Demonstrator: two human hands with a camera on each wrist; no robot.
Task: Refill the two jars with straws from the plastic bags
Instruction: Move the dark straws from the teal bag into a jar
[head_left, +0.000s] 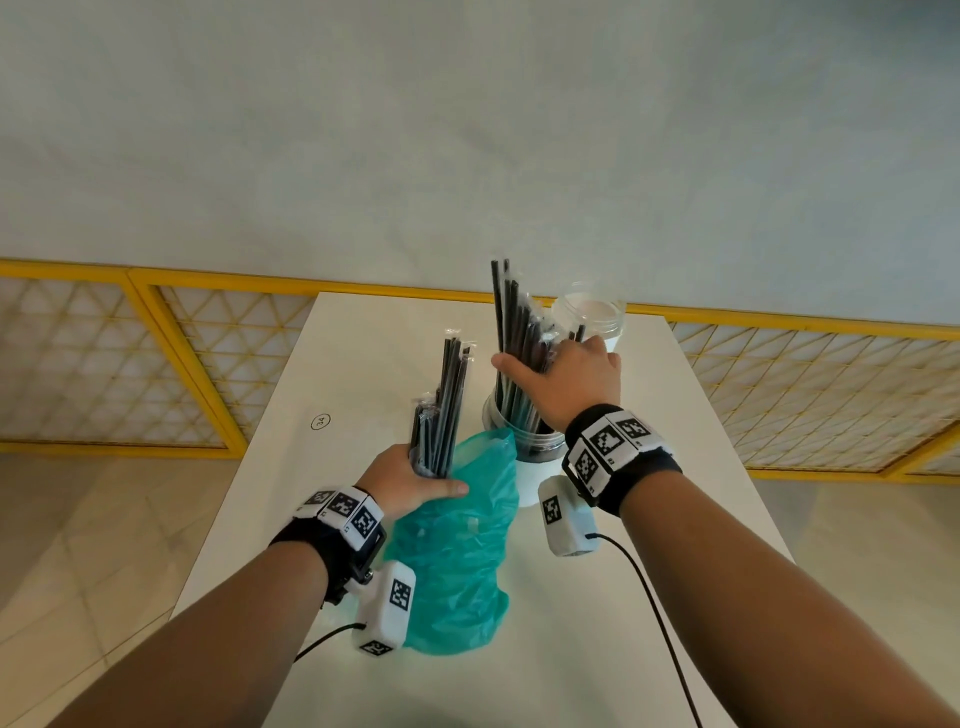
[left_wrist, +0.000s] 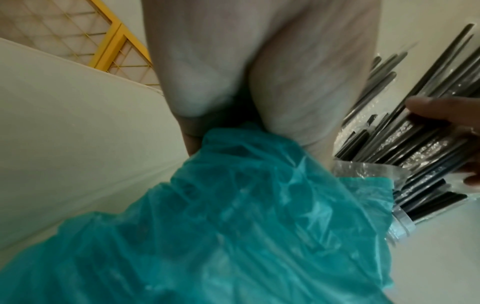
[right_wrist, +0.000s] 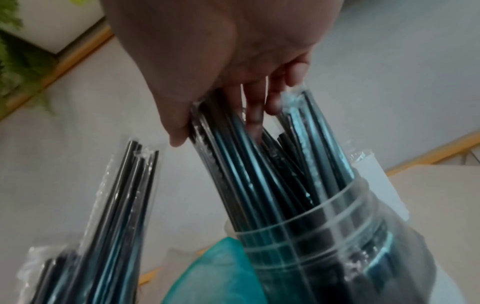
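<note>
Tabletop (head_left: 363, 332): hands (head_left: 410, 480) gripping straws (head_left: 441, 405).

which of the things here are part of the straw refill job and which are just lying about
Part of the job:
- clear plastic jar holding black wrapped straws, gripped by the right hand
- second bundle of black wrapped straws in the left hand
- teal plastic bag
- empty clear plastic jar behind

Just lying about:
- round number sticker on the white table

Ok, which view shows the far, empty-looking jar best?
Head view: the far jar stands behind the right hand, its clear wall and pale inside visible, no straws showing in it. The right wrist view shows only the near jar with straws; the left wrist view is blurred and doesn't show the far jar.
</note>
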